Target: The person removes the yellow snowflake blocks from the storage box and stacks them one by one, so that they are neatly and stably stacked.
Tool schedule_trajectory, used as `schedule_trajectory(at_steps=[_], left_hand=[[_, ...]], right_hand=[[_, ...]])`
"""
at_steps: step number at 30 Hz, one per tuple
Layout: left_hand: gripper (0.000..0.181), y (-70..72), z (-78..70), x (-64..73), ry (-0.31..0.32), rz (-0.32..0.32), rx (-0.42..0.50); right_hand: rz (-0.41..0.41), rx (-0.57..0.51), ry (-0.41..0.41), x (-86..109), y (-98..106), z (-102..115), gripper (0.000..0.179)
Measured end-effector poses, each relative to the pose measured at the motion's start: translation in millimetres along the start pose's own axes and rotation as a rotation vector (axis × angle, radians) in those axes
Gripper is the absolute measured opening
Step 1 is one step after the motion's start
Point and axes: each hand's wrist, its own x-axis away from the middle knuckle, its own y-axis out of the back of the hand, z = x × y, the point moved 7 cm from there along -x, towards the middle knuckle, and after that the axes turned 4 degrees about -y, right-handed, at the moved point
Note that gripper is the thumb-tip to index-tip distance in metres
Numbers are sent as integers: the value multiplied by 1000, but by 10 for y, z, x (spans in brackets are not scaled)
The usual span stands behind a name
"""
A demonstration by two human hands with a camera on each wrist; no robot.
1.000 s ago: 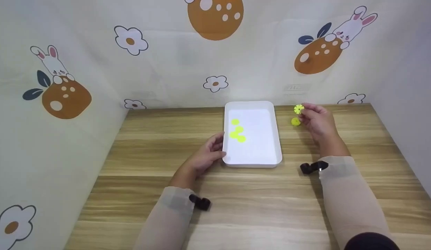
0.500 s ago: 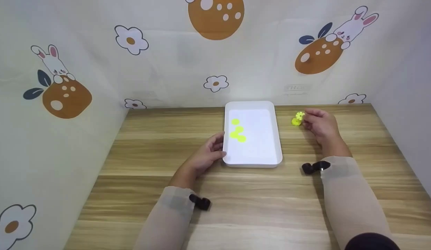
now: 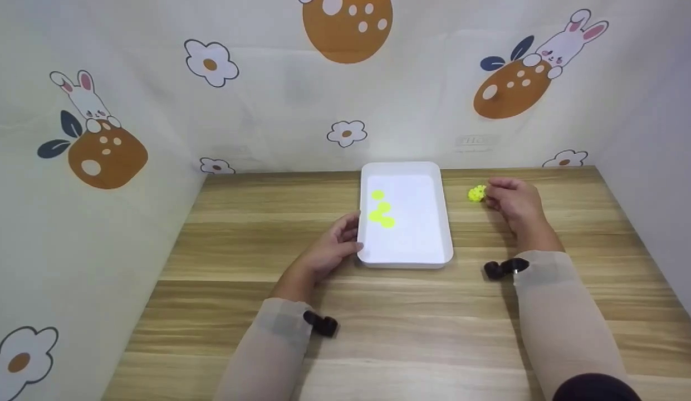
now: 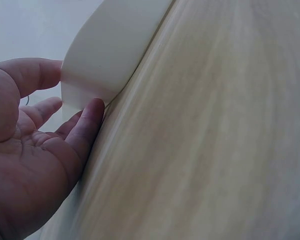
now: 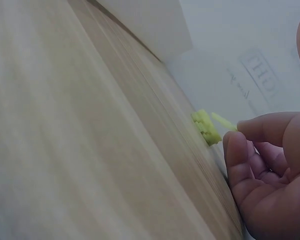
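Tray (image 3: 415,223) is white, discs (image 3: 383,207) in and beside it neon yellow. Table (image 3: 412,317) underneath: brown wood-grain. Backdrop (image 3: 278,111) behind: cream, rabbit-and-flower print.

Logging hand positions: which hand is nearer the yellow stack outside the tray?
Right. The right hand pinches a yellow disc close to the yellow stack; the left hand touches the white tray on the side away from the stack.

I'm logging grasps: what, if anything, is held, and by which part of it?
The right grip pinches a thin yellow disc by its edge. The left grip only touches the side of the white plastic tray.
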Motion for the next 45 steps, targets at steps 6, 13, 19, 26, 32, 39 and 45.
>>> schedule_trajectory(at_steps=[6,13,19,26,32,39,45], left_hand=[[80,8,14,-5,3,2,-3],[80,24,39,-14,11,-2,-11],[79,29,51,-21,27,-8,-10],[79,32,52,-23,30,-15,-19],[80,38,61,-21,35,-18,-19],[80,29,46,-11,25,-6,-14],[80,23,38,-3,27,-3,-6]], right_hand=[[-28,75,13,-1,-5,3,41],[-41,119,20,-20,-13,-9,44],[-53,118,6,-6,-17,-6,44],[-72,105,-11,44,-7,10,42],[-69,89,-15,37,6,-2,39],[-72,72,-25,7,25,-15,42],[-95,101,-42,-1,32,-16,44]])
